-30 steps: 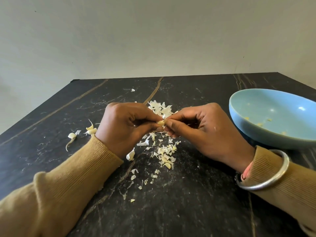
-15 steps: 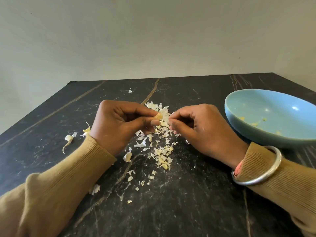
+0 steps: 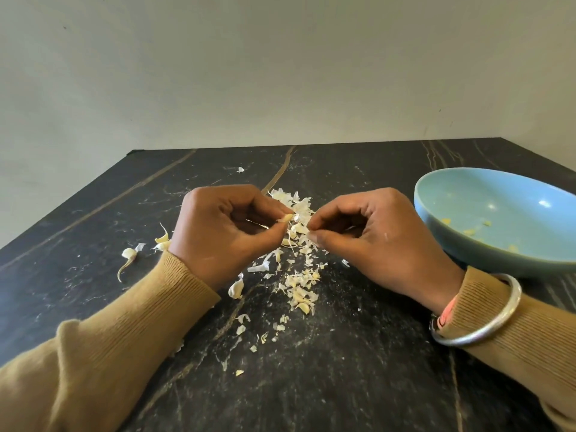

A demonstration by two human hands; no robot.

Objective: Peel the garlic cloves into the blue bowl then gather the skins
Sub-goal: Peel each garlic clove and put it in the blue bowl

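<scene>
Left hand (image 3: 224, 235) held low over dark veined tabletop (image 3: 358, 369), fingers curled. Grip pinched on small pale clove (image 3: 285, 217) between thumb and forefinger tips. Right hand (image 3: 374, 241) held opposite, just right of clove, not touching. Its grip pressed together at fingertips; whether skin shred is held cannot be told. Papery skins (image 3: 300, 285) scattered beneath and nearer. Glossy blue bowl (image 3: 452, 241) set at right, yellow flecks inside.

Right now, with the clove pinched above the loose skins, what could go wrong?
1. The small garlic clove, pinched only at the fingertips by the left hand, could slip into the skins pile and get lost.
2. The skin bit that the right hand seems to pinch could ride into the blue bowl.
</scene>
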